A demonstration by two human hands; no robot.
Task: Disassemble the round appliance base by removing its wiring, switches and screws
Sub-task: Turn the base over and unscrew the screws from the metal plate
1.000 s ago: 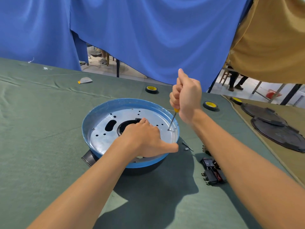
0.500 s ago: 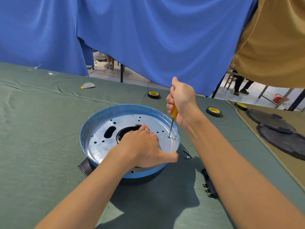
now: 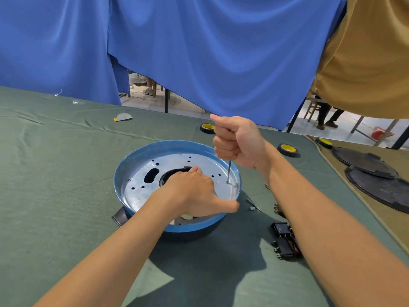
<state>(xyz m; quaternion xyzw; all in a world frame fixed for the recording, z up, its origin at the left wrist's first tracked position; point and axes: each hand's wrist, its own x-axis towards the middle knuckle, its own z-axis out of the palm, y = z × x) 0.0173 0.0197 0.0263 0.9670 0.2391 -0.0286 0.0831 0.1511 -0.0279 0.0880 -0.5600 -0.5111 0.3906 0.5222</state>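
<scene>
Round appliance base (image 3: 141,151) is set mid-table on the green-covered table (image 3: 55,196), blue rim up, well back from the far table edge under the blue curtain (image 3: 199,52). Silver plate (image 3: 141,196) is seen inside the rim. A black knob (image 3: 119,218) sticks out at the near-left edge.

Right hand (image 3: 238,141) is fisted round a screwdriver (image 3: 229,171). The shaft is held almost upright, with its tip on a screw (image 3: 228,181) close to the plate's right edge.

Left hand (image 3: 192,193) is pressed on the plate, fingers bent toward the central opening, thumb laid out to the near-right rim. Fingertips are hidden, so an actual grip cannot be told.

Green cloth spreads wide left of the base and in front of it. On the right side the room is tighter: a small loose part (image 3: 252,204) lies just beside the rim and black switch parts (image 3: 284,240) lie near the right forearm. One tape roll (image 3: 207,128) sits behind the base, another (image 3: 287,150) to its right. Black discs (image 3: 365,161) lie past the green cloth's right edge.
</scene>
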